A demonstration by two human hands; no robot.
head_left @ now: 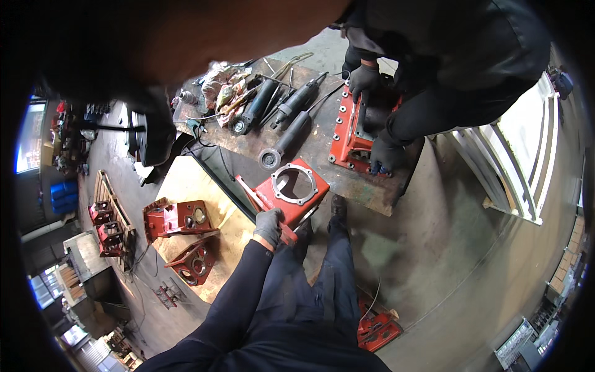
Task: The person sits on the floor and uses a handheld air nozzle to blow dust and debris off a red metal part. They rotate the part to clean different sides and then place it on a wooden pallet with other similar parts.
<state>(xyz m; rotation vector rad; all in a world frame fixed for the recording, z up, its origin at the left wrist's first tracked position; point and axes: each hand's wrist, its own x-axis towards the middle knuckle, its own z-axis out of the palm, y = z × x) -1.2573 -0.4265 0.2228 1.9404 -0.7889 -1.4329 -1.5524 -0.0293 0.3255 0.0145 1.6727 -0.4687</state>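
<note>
My left hand [268, 227], in a grey glove, is closed on the near edge of a red cast-metal housing [267, 193]. The housing has a large round opening ringed by a bare metal flange [274, 186] with bolt holes. It sits tilted at the near edge of the dark workbench [365, 193], in front of my legs; whether it rests on the bench or hangs from my hand, I cannot tell. My right hand does not show. Just beyond the housing lies a long grinder [286, 141].
Across the bench a co-worker's gloved hands [364, 80] touch another red casting [339, 137]. More power tools [255, 105] and rags [217, 84] lie on the bench. Red castings [186, 217] stand on a pale board [232, 239] at left. A blurred brown shape [235, 31] covers the top.
</note>
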